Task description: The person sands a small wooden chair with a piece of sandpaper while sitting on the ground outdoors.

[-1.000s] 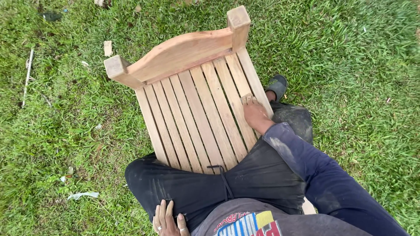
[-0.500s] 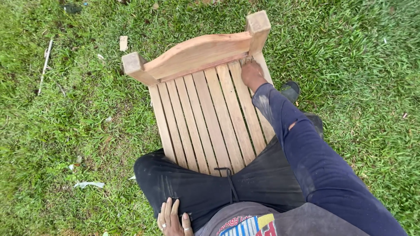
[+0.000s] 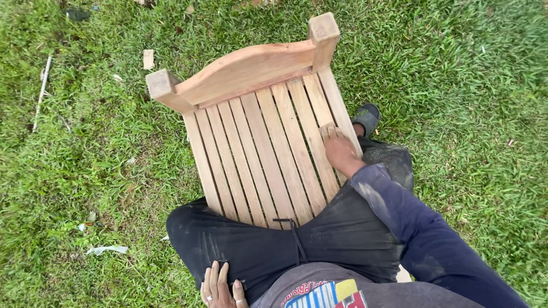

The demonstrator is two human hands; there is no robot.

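Now the right hand (image 3: 341, 149) lies flat, fingers together, on the slatted pale wooden chair (image 3: 262, 137) at four o'clock; the left hand (image 3: 221, 286) rests open-fingered on black trousers (image 3: 257, 251).

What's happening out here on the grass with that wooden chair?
A person sits astride a slatted wooden chair lying on its back on the grass. Their right hand presses flat on the slats near the right edge. Their left hand rests on their own dark trousers. Small wood scraps lie in the grass nearby.
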